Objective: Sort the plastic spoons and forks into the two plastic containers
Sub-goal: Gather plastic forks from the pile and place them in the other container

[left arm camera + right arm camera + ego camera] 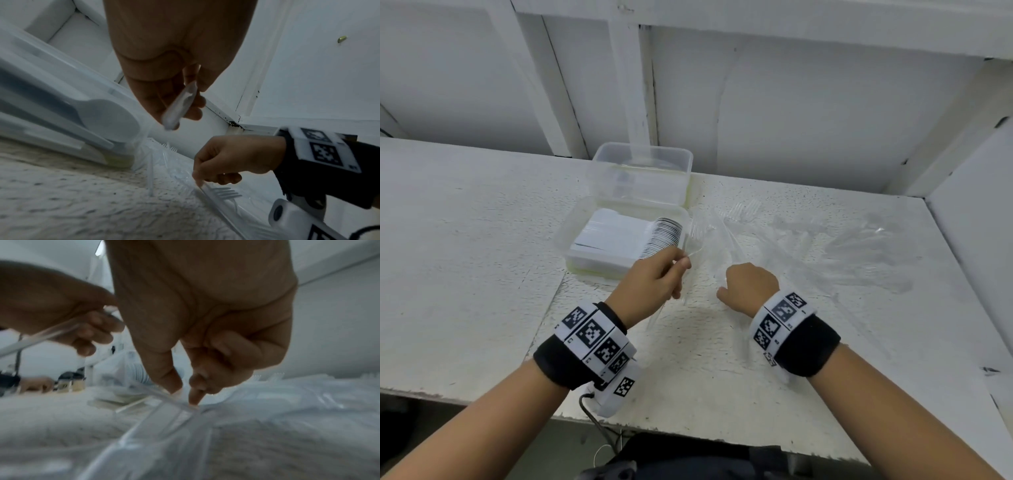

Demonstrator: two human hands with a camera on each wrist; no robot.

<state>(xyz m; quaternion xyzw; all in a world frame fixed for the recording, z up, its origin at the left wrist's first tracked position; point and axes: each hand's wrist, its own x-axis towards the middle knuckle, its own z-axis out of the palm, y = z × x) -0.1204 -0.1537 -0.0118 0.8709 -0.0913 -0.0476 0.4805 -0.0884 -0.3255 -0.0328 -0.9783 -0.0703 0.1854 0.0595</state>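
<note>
My left hand (677,270) hovers just right of the near container (571,224) and grips a clear plastic fork (178,105) by its handle. That near container holds a packed stack of white spoons (654,240). Behind it stands the far clear container (681,161); what it holds I cannot make out. My right hand (185,396) is down on the table, thumb and forefinger pinching the handle of a clear fork (225,192) at the near edge of the loose pile of clear forks (825,246).
The white table (465,240) ends in a front edge close to my body. A white wall (825,120) runs behind the containers and a side panel (976,222) closes the right. A cable hangs off the table edge below my left wrist.
</note>
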